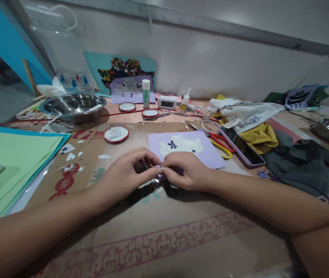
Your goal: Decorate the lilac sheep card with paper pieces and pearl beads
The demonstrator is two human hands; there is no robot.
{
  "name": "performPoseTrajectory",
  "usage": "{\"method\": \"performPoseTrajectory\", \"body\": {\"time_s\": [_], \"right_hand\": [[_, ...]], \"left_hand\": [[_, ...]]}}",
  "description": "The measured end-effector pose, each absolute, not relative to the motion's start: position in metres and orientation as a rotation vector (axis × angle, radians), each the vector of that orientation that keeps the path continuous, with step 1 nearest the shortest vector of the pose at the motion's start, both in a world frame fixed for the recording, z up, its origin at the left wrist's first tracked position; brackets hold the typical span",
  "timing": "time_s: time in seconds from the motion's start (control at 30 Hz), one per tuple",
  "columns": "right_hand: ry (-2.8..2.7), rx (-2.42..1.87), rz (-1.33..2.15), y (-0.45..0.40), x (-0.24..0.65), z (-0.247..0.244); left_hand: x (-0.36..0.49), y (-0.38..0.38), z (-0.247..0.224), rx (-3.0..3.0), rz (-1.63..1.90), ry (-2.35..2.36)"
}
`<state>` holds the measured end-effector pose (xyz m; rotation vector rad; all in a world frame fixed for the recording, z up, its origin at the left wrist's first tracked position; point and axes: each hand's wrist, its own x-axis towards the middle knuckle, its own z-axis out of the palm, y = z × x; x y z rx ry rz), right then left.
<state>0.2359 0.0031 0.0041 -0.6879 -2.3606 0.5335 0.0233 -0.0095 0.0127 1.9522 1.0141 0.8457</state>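
Nearest, brown cardboard with a printed reddish border is covering the worktop. Above it, the left hand and the right hand are meeting, thumbs and forefingers pinched narrow, both holding a tiny pale bit between the fingertips. Just below, shiny beads are showing by the left thumb; whether they are hanging or lying, I cannot tell. Right behind the hands, a purple card is lying flat, bearing a white cut-out with dark flowers. Paper scraps are lying to the left, near a stack of coloured paper. To the right, scissors are lying beside a phone, with a mustard cloth past it. Beyond the card, a red-rimmed lid is holding small pale bits. Farther back, a glue stick, a small clock and a glue bottle are standing in a row, while a steel bowl is sitting before a clear jug.
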Motion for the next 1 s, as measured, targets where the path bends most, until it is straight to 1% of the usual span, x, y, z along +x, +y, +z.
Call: {"method": "performPoseTrajectory", "body": {"time_s": [0.13, 0.27, 0.57, 1.0], "right_hand": [[-2.326, -0.745, 0.576, 0.0020, 0.2354, 0.0057], [-2.307, -0.757, 0.582, 0.0008, 0.2350, 0.0072], [-2.326, -0.737, 0.669, 0.0010, 0.2373, 0.0088], [-2.386, -0.674, 0.585, 0.0018, 0.2356, 0.0047]], "left_hand": [[0.0222, -0.0112, 0.0120, 2.074, 0.973, 0.936], [0.0217, -0.0104, 0.0109, 2.069, 1.014, 0.900], [0.0242, -0.0113, 0.0179, 1.974, 0.886, 1.011], [0.0225, -0.0107, 0.0180, 1.886, 0.814, 1.051]]}}
